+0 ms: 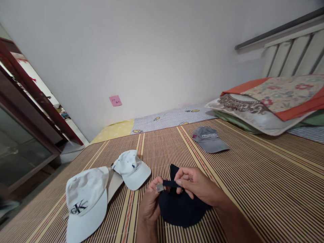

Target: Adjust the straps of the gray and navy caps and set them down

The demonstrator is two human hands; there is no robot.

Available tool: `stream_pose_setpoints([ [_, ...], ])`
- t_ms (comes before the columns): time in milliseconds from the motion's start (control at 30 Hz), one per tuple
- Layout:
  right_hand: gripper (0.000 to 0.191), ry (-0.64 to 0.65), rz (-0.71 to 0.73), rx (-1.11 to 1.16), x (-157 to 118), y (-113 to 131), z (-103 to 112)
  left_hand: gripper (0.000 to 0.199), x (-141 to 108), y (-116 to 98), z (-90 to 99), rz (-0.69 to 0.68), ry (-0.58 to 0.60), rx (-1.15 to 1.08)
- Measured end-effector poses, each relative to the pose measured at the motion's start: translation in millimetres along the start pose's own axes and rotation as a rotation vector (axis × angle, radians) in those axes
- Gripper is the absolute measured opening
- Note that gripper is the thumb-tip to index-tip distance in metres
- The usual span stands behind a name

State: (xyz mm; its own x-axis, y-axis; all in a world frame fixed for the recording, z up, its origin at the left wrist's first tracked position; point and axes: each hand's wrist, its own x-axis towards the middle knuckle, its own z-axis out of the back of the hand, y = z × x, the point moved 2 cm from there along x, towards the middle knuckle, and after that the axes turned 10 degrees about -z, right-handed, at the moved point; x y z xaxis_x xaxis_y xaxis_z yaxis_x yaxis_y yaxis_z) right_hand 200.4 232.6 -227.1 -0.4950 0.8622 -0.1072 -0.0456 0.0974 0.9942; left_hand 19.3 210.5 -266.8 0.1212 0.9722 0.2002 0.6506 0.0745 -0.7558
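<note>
A dark navy cap [181,211] is held low in the middle of the view, its strap [170,183] stretched between my two hands. My left hand [151,199] pinches the strap's left end beside a silver metal buckle [159,187]. Thumb and fingers of my right hand [193,182] are closed on the strap's right part. The cap's crown hangs below the strap, and part of it is hidden behind my hands.
White caps [87,199] [131,168] lie left on the striped mat [157,148], a beige brim between them. A grey cap [210,139] sits further back right. Pillows [268,108] are piled at the far right below a radiator. A pink note [115,100] is on the wall.
</note>
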Motion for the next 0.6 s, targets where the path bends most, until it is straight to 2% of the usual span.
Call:
stream_pose_setpoints([
  [267, 0.013, 0.057, -0.009, -0.019, -2.2, -1.1, -2.5, 0.036, 0.3, 2.3, 4.6, 0.001, 0.024, -0.021],
  [600, 0.013, 0.053, 0.025, 0.003, -0.1, -2.4, -4.6, 0.034, 0.1, 2.7, 5.4, 0.032, 0.052, -0.004],
])
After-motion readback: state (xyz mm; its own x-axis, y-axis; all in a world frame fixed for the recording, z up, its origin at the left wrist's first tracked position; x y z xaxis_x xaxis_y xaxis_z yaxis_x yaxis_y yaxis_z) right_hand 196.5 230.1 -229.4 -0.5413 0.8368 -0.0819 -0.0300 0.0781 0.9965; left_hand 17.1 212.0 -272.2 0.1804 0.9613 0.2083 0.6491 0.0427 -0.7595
